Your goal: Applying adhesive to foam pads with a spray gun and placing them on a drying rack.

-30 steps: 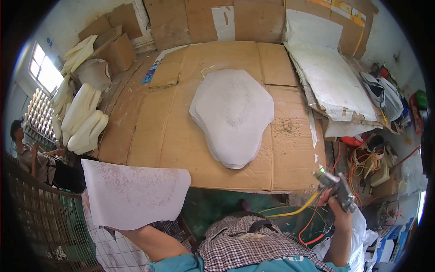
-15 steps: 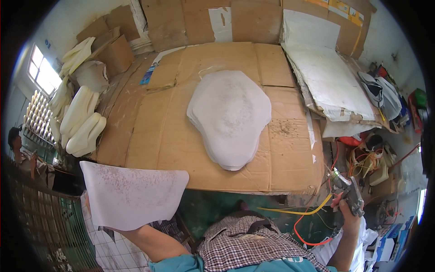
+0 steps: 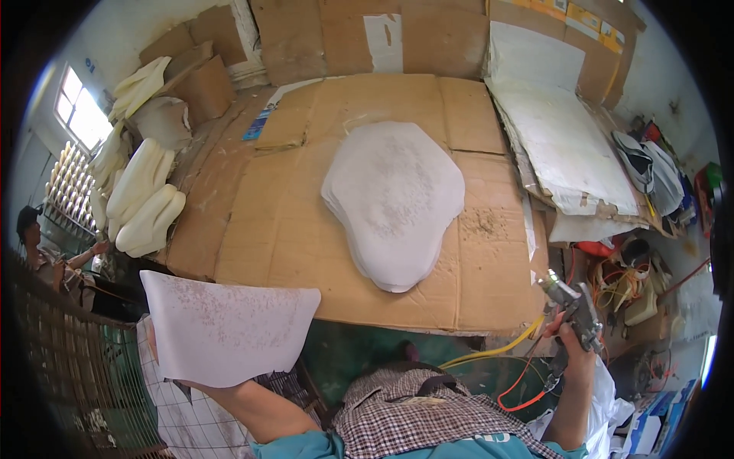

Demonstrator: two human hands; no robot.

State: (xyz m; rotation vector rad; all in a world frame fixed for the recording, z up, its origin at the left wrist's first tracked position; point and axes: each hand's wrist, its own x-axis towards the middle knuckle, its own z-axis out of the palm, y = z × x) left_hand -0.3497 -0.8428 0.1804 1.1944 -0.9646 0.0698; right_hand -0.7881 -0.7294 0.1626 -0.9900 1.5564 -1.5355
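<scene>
A pale lilac-grey sheet (image 3: 233, 325) with brownish specks hangs over my left hand (image 3: 151, 341) and forearm, off the table's near left edge. The sheet hides most of that hand, fingers included; only a sliver of skin shows at its left side. My right hand (image 3: 567, 336) is wrapped round the grip of a metal spray gun (image 3: 573, 306), held at the table's near right corner with its nozzle toward the table. On the cardboard-covered table (image 3: 252, 229) lies a stack of similar pale shaped sheets (image 3: 394, 199), darkly speckled on top.
Yellow hose (image 3: 497, 350) and orange hose (image 3: 524, 405) run near my right arm. Cream foam pieces (image 3: 141, 203) pile up at the left. A white-topped cardboard stack (image 3: 562, 145) stands at the right. A person (image 3: 57, 260) is at the far left, beyond a slatted rack (image 3: 69, 367).
My right hand has raised the spray gun slightly and moved it left, turning its nozzle. The sheet on my left hand has hardly moved. The view has shifted slightly; the person at left extends an arm.
</scene>
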